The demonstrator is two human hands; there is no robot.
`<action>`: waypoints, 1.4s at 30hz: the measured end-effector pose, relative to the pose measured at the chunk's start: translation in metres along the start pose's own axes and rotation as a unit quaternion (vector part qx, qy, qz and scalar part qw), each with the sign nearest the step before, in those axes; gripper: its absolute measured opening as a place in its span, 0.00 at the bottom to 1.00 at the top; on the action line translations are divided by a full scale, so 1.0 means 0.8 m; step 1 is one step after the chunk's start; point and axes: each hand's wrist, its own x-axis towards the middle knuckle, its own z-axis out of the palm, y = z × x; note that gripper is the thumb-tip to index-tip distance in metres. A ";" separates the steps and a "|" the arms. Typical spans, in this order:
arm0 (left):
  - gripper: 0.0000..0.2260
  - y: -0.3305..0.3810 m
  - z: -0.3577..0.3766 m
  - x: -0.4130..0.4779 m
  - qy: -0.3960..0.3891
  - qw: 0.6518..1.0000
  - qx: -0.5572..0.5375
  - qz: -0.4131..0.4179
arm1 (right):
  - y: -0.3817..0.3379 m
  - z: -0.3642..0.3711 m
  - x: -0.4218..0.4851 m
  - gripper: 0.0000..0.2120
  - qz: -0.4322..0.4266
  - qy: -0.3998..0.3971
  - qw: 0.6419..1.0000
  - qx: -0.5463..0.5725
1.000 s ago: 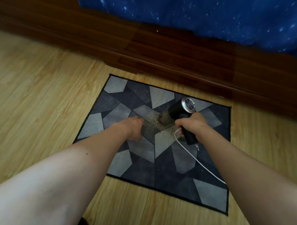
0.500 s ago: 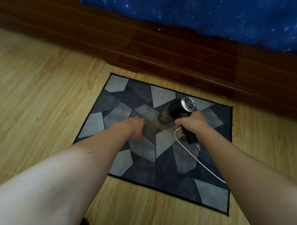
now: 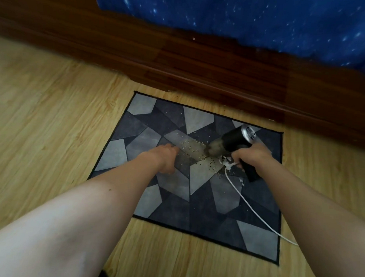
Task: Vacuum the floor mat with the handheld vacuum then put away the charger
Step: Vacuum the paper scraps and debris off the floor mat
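Desk: Hands first. What is each one doing?

Photographer: At the mat's far right, the right hand (image 3: 250, 156) grasps the vacuum (image 3: 233, 140), fingers wrapped round its black handle (image 3: 251, 172). The left hand (image 3: 163, 158) lies knuckles-up on the mat (image 3: 205, 218) near its middle. Its fingers are foreshortened and mostly out of sight, so I cannot tell whether they are flat or curled.

Desk: Where is the nozzle?

Photographer: The vacuum tilts down and left. Its front end is blurred, on or just above a pale patch strewn with grit (image 3: 193, 147); contact cannot be made out. The silver vented rear cap faces up and right.

Desk: And the white cable (image 3: 251, 207)?

Photographer: It bunches just beside the right hand's fingers, then runs near and right across the mat and over its right edge, where the right forearm (image 3: 299, 204) cuts it off. The hand hides whether it plugs into the handle.

Desk: Surroundings?

Photographer: The mat, in angular grey and dark patches, lies on a pale wood floor (image 3: 43, 123), its far edge close to a dark wood board (image 3: 200, 62). Blue star-print cloth (image 3: 243, 20) hangs over the board's top, cropped by the frame.
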 end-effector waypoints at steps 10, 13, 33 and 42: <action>0.32 0.018 0.008 0.004 -0.006 1.000 0.013 0.007 | 0.002 0.003 0.002 0.24 -0.003 -0.038 0.999 0.012; 0.33 0.019 0.010 0.005 -0.007 1.000 0.013 0.007 | 0.004 0.003 -0.001 0.20 0.002 -0.042 0.999 0.014; 0.30 0.041 0.010 0.017 0.002 1.000 0.016 0.019 | 0.021 -0.019 -0.004 0.09 0.021 0.028 0.999 0.041; 0.29 0.047 0.010 0.016 0.008 0.999 0.002 0.032 | 0.013 -0.001 -0.009 0.10 0.024 -0.024 0.998 0.048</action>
